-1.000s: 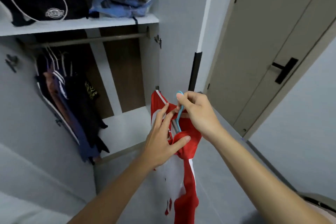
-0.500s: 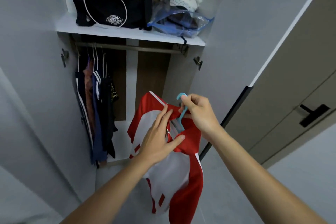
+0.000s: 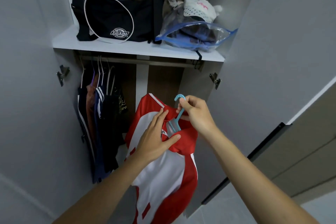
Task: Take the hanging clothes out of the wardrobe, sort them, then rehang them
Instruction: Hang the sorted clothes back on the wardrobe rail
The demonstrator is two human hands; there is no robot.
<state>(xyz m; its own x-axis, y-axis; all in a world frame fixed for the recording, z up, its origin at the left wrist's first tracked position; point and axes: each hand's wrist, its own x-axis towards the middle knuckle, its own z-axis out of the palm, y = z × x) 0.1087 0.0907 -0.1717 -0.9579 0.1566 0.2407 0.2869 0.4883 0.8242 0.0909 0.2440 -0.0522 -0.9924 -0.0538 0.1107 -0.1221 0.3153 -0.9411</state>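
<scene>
Wardrobe (image 3: 236,23) now squarely faced, rail (image 3: 163,63) brought into view – rehanging judged next. Dark clothes (image 3: 101,114) bunched at rail's left. Red-and-white jersey (image 3: 163,178) – smooth, slick knit – held before the opening. Left hand (image 3: 154,140) laid flat on collar; right hand (image 3: 197,114) pinching thin blue plastic hanger (image 3: 179,114) below its hook.

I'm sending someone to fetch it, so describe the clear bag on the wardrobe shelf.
Look at the white shelf above the hanging rail. At its right end, beside the black bag, lies the clear zip bag: see-through, blue-edged, holding folded clothes.
</scene>
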